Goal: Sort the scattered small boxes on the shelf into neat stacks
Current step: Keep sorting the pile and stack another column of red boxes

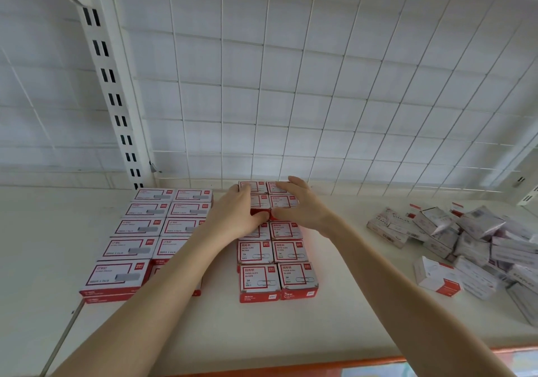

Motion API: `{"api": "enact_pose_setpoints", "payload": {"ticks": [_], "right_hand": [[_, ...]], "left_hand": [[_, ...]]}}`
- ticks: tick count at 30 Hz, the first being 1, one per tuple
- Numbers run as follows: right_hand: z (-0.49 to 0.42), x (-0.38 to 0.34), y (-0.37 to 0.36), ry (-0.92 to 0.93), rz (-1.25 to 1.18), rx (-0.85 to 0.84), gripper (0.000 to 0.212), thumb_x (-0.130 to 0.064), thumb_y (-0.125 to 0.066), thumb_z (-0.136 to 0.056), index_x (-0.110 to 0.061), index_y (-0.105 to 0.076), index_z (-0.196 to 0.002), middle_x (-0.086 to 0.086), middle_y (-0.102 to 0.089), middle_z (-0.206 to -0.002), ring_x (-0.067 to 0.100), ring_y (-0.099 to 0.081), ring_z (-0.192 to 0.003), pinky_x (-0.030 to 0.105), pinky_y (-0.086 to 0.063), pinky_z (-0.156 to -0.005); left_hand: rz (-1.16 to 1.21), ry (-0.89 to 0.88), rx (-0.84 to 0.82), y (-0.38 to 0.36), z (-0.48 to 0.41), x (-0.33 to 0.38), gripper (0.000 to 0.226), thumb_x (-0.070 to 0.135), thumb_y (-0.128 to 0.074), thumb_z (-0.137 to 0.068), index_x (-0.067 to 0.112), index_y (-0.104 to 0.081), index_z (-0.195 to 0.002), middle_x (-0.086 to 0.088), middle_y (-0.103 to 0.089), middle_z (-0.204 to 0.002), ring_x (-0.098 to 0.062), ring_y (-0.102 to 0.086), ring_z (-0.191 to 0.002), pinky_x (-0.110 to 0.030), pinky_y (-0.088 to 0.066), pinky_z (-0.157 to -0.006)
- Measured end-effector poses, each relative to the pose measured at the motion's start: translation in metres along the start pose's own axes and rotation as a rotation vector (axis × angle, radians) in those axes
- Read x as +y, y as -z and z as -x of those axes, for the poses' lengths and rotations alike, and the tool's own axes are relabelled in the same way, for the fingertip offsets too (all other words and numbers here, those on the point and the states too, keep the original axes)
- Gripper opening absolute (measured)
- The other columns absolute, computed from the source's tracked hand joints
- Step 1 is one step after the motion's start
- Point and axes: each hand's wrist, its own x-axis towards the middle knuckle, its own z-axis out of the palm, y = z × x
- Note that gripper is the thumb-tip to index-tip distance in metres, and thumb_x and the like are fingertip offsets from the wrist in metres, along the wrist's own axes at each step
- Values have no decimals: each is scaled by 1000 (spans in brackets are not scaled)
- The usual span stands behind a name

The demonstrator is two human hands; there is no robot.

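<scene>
Boxes (281,202) were gripped by left hand (235,213) and right hand (302,206), fingers over tops, thumbs on fronts; pile (465,239) lay to their right.

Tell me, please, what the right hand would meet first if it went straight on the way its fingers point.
Likely the wire grid back panel just behind the paper clip boxes that the right hand grips, though depth is unclear.

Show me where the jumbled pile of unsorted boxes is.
Head view: the jumbled pile lies on the right side of the shelf, set apart from the paper clip boxes in the middle that the left hand and right hand grip.
</scene>
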Motion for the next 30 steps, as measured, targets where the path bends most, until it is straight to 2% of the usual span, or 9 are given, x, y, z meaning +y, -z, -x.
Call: {"api": "enact_pose_setpoints", "payload": {"ticks": [5,7,11,15,20,23,26,30], "right_hand": [[18,10,4,38,124,54,67,-25,-63,-84,-19,-29,-142,3,-10,-153,21,-15,-140,35,-22,-111],[29,16,9,25,204,63,66,-28,-60,-85,-21,-27,-142,3,-10,-153,23,-12,-141,40,-20,-113],[58,26,23,-2,372,126,64,-32,-55,-89,-18,-24,-143,3,-14,-153,23,-11,-140,38,-20,-111],[87,40,41,-13,518,230,60,-36,-52,-90,-16,-28,-142,3,-23,-150,22,-14,-138,40,-23,-112],[119,67,73,-24,594,313,54,-37,-50,-90,-17,-35,-138,4,-30,-145,21,-20,-135,35,-22,-109],[134,90,98,-10,617,352,53,-36,-51,-89,-19,-37,-137,4,-33,-143,21,-22,-134,35,-21,-108],[151,117,130,-45,599,377,50,-32,-52,-88,-19,-40,-135,4,-36,-141,23,-24,-132,35,-22,-107],[170,160,172,-56,598,498,47,-30,-54,-82,-16,-51,-127,9,-46,-132,31,-36,-125,38,-28,-102]], "left_hand": [[-242,-58,63,0,16,9,63,49,-49,-89,15,-32,-139,-10,-26,-147,-29,-23,-136,-44,-35,-104],[-315,-101,89,-1,21,16,62,49,-47,-90,15,-30,-139,-10,-25,-148,-29,-21,-137,-43,-33,-105],[-408,-224,145,-8,25,40,57,46,-41,-93,16,-29,-141,-9,-27,-148,-28,-22,-137,-41,-31,-106],[-440,-336,128,-20,24,72,52,47,-38,-93,15,-39,-134,-7,-42,-135,-26,-33,-129,-38,-34,-101],[-458,-366,85,-39,21,118,51,48,-37,-93,15,-40,-133,-7,-44,-133,-27,-37,-125,-38,-36,-98],[-409,-379,84,-54,20,151,50,45,-45,-91,13,-46,-129,-9,-47,-130,-30,-41,-123,-37,-39,-93],[-306,-415,116,-69,21,192,46,38,-60,-84,6,-58,-117,-15,-56,-118,-36,-51,-113,-43,-45,-85],[-224,-423,116,-94,21,250,44,38,-50,-89,13,-51,-125,-7,-48,-128,-29,-43,-120,-36,-40,-90]]}}
